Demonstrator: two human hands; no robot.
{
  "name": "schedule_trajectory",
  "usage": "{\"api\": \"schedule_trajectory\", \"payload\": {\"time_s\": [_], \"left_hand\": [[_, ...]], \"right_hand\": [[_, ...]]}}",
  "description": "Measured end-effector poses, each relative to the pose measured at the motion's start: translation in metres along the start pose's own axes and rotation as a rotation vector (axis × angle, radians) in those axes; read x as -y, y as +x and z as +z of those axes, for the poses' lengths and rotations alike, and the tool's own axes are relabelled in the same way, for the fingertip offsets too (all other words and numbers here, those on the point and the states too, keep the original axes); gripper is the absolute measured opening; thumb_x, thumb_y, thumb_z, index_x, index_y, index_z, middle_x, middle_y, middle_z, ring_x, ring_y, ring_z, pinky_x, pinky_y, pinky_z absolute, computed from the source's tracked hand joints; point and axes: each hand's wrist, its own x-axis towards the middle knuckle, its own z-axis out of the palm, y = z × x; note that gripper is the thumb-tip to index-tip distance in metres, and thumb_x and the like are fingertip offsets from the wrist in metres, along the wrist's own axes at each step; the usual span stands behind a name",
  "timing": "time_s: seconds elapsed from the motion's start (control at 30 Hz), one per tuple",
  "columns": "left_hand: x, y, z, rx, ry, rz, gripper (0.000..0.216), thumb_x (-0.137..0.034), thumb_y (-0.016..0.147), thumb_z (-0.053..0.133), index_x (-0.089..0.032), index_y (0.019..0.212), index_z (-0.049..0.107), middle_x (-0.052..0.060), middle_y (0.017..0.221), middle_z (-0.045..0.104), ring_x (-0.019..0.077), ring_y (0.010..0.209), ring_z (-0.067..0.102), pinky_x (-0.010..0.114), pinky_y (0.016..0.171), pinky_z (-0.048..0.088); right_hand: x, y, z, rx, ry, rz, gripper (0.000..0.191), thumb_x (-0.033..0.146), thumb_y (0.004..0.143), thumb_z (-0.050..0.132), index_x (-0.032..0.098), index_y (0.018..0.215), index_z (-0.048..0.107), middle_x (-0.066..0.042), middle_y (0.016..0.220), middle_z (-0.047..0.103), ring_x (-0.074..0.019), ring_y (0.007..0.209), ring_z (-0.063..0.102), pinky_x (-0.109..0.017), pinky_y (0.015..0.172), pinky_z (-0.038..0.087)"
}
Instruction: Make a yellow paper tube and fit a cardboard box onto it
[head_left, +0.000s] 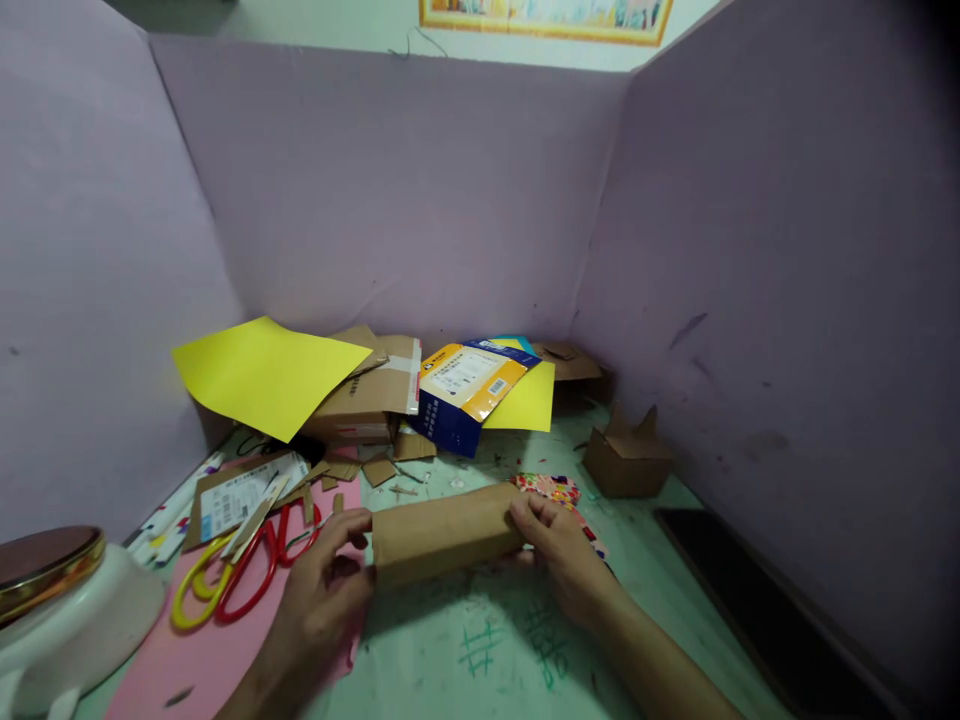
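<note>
Fingers of our left hand (322, 590) curl round one end of the cardboard roll (442, 535), and those of our right hand (559, 550) pinch the other. It rests on the table (450, 660) at six o'clock. If either grip slackens, we judge the card would spring open. One roll. At eight o'clock, two pairs: red scissors (259, 575) and yellow scissors (191, 590). At twelve, two yellow sheets (262, 375).

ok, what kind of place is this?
Probably a craft desk, screened by purple boards: scissors, yellow paper and cardboard scraps lie about, and the left hand and right hand hold a cardboard roll.
</note>
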Motion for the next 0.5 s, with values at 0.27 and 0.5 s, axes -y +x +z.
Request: {"api": "schedule_trajectory", "payload": {"time_s": [0.27, 0.5], "left_hand": [[-0.009, -0.003, 0.008, 0.04, -0.296, -0.292, 0.032, -0.047, 0.058, 0.074, -0.019, 0.072, 0.069, 0.006, 0.07, 0.066, 0.0211, 0.065, 0.059, 0.027, 0.056, 0.048], [-0.006, -0.006, 0.006, 0.066, 0.162, -0.323, 0.04, -0.053, 0.063, 0.071, -0.017, 0.055, 0.055, -0.004, 0.041, 0.046, 0.0056, 0.035, 0.034, 0.016, 0.035, 0.021]], "right_hand": [[0.011, -0.011, 0.007, 0.121, 0.097, 0.103, 0.039, 0.044, 0.06, 0.079, 0.014, 0.082, 0.065, -0.004, 0.075, 0.062, -0.013, 0.063, 0.058, -0.02, 0.045, 0.051], [-0.004, -0.009, 0.005, 0.182, 0.092, -0.056, 0.042, 0.035, 0.065, 0.077, 0.018, 0.1, 0.063, -0.004, 0.09, 0.066, -0.0154, 0.073, 0.06, -0.026, 0.061, 0.053]]}}
